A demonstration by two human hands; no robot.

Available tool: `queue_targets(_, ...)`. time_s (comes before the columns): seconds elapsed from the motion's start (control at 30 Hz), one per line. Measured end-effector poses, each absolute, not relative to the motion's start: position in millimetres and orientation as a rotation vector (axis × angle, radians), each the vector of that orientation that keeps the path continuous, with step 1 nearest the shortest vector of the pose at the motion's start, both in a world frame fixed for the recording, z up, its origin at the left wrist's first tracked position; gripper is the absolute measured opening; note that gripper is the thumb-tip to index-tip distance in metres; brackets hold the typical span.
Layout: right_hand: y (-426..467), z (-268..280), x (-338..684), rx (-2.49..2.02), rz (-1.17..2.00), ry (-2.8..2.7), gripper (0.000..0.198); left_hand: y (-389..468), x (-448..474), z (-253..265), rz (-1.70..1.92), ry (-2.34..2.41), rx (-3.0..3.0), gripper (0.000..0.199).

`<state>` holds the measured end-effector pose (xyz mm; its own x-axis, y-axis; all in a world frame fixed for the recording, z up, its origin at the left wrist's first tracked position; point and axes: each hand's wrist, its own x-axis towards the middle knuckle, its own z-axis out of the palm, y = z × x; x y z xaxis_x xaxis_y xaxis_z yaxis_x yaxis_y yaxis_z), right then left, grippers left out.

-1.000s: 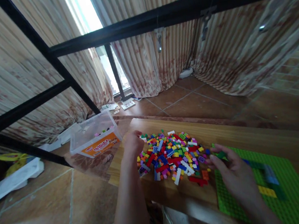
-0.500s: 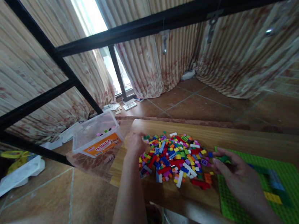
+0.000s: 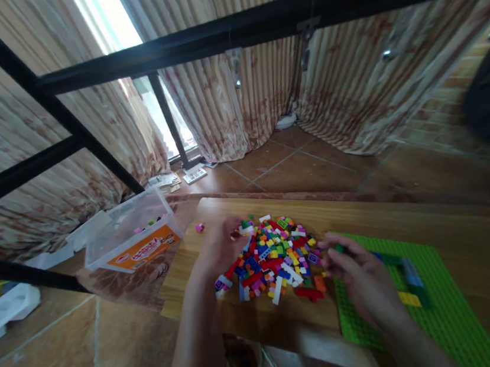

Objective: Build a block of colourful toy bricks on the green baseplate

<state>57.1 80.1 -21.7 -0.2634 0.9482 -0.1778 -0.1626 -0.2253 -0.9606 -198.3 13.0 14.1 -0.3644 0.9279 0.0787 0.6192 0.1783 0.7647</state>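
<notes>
A heap of small toy building bricks (image 3: 276, 257) in many colours lies on a wooden table. My left hand (image 3: 220, 249) is at the heap's left edge, its fingers bent over the bricks and smeared by motion, so I cannot make out whether it grips one. Between the curled fingers of my right hand (image 3: 361, 276) is a small green brick (image 3: 339, 248). That hand is held over the left edge of a green studded baseplate (image 3: 448, 313). On the plate, blue, dark green and yellow bricks (image 3: 408, 298) form an angled row, partly behind my right hand.
A pink brick (image 3: 200, 228) lies apart near the wooden table's (image 3: 183, 262) left end. On the floor beyond stands a clear plastic box (image 3: 132, 227) with an orange label and some bricks inside. Black metal bars (image 3: 192, 47) cross in front of striped curtains (image 3: 261, 98).
The view has turned right, so everything sits further left. My left hand has shifted over the heap's edge, and a lone pink brick shows behind it. My right hand still holds the green brick.
</notes>
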Motion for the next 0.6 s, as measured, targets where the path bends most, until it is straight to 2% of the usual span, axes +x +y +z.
queue_targets(0.17, 73.2, -13.4, 47.0, -0.982, 1.884, -0.987, 0.035, 36.6, -138.1, 8.5, 1.185, 1.696, 1.503, 0.025)
queue_targets(0.47, 81.6, -22.5, 52.0, -1.133, 1.72, -1.145, 0.038, 46.3, -77.3, 0.9, 1.272, 1.584, 1.402, 0.023)
queue_targets(0.6, 82.8, -25.1, 52.1, -1.124, 1.712, -1.173, 0.038, 49.2, -80.1, -4.8, 1.263, 1.501, 1.344, 0.013)
